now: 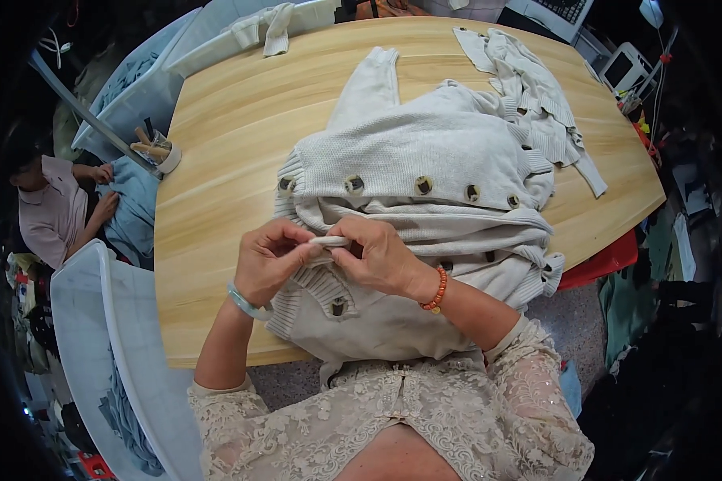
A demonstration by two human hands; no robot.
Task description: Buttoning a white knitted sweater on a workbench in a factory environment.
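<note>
Cardigan: a cream knitted cardigan [425, 160] with dark round buttons lies spread in the middle of a wooden table [233, 136], its lower part hanging over the near edge toward the person.
Ribbed edge: a narrow ribbed band [330, 240] of the cardigan is stretched between the two hands, just above a button.
Left hand: the left hand [269, 260] is closed in a pinch, thumb and fingers gripping the left end of the ribbed band; a pale green bangle sits on the wrist.
Right hand: the right hand [381, 256] is curled shut on the other end of the same band, fingers folded over the knit; an orange bead bracelet circles the wrist.
Second garment: another cream knitted garment [529, 88] lies crumpled at the far right of the table, touching the cardigan.
Bins: pale plastic bins [136, 96] stand along the table's left side, one holding blue cloth.
Other person: a person in a pink top [52, 212] at far left handles blue fabric.
</note>
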